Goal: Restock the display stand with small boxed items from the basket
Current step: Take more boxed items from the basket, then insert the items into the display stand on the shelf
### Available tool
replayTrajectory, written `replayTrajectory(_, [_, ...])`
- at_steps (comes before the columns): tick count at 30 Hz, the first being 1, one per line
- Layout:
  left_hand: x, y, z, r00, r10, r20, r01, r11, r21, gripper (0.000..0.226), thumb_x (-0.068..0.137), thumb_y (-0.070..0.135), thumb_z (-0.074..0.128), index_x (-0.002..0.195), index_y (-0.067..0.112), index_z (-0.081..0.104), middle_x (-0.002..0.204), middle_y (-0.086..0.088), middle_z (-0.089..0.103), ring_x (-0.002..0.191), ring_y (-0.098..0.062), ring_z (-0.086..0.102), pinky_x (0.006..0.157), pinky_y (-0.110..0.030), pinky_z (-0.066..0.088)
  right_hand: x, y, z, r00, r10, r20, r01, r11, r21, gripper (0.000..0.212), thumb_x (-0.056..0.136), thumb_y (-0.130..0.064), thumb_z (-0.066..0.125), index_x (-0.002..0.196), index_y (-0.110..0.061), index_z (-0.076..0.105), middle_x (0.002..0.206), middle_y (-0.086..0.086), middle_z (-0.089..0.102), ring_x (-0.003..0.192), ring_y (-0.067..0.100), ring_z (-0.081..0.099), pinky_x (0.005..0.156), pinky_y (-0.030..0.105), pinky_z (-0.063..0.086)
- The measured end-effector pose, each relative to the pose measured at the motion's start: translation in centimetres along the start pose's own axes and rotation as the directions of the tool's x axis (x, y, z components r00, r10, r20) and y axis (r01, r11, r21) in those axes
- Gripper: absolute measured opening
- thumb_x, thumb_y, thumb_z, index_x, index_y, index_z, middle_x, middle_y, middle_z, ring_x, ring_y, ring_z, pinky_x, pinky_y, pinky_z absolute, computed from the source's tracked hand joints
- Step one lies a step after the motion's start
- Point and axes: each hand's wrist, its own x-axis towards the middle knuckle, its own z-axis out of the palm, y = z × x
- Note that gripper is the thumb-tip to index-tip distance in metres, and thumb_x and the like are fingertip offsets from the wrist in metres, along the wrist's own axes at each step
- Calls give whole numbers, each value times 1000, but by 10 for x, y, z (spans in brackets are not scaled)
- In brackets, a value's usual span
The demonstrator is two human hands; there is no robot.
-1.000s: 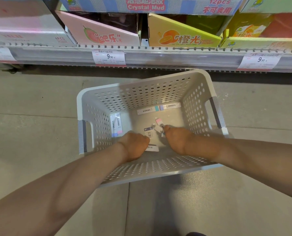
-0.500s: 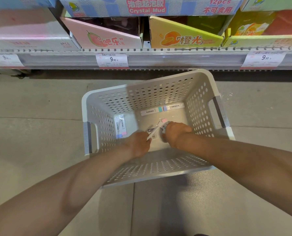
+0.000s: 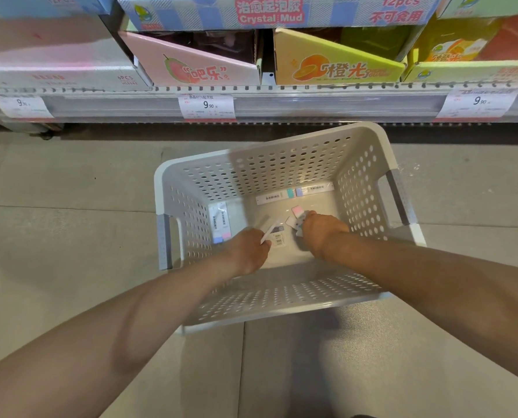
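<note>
Floor basket [image 3: 281, 140]: both hands [image 3: 248, 248] inside gripping boxes [image 3: 269, 233].

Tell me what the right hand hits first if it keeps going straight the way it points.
Likely the long flat boxes lying against the far wall of the basket; the right hand points up-left toward them, though depth is uncertain.

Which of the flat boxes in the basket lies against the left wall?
The long box with pink and blue end, alone beside the left wall of the basket; the others lie along the back or by the hands.

One head-worn view looks steeply down, close over the basket [image 3: 384, 140], toward a low shelf [image 3: 312, 104].
</note>
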Motion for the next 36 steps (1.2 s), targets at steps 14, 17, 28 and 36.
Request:
replayTrajectory(14, [-42, 30, -55, 995, 44, -86, -83, 846, -527, 27, 96, 6, 37, 74, 11, 53, 57, -6, 40, 48, -16, 36, 46, -24, 34, -63, 3, -51, 966, -189, -174, 240, 907, 346, 41, 94, -31, 45, 117, 4, 41, 117, 23, 58, 104, 35, 56, 68, 24, 32])
replayTrajectory(17, [-72, 45, -76, 990, 74, -116, -124, 846, -518, 22, 96, 7, 38, 83, 11, 55, 58, -4, 40, 49, -14, 37, 46, -23, 35, -97, 2, -76, 955, -218, -201, 285, 861, 420, 33, 93, -25, 47, 111, 2, 44, 105, 21, 59, 86, 29, 52, 66, 26, 32])
replayTrajectory(28, [-266, 144, -186, 966, 249, -67, -214, 628, -748, 16, 98, 14, 38, 90, 17, 52, 62, 2, 41, 43, -8, 30, 40, -17, 23, -302, -16, -217, 880, -349, -322, 459, 453, 764, 6, 92, -15, 49, 87, -15, 46, 61, -1, 47, 44, 2, 45, 44, 17, 38])
replayTrajectory(36, [-463, 238, -304, 923, 380, -65, -286, 560, -778, 29, 99, 22, 35, 70, 18, 40, 43, 10, 33, 40, -7, 24, 45, -22, 12, -493, -34, -366, 813, -439, -383, 524, 264, 810, 28, 93, -4, 44, 70, -19, 41, 42, -11, 41, 35, 2, 33, 37, 13, 28])
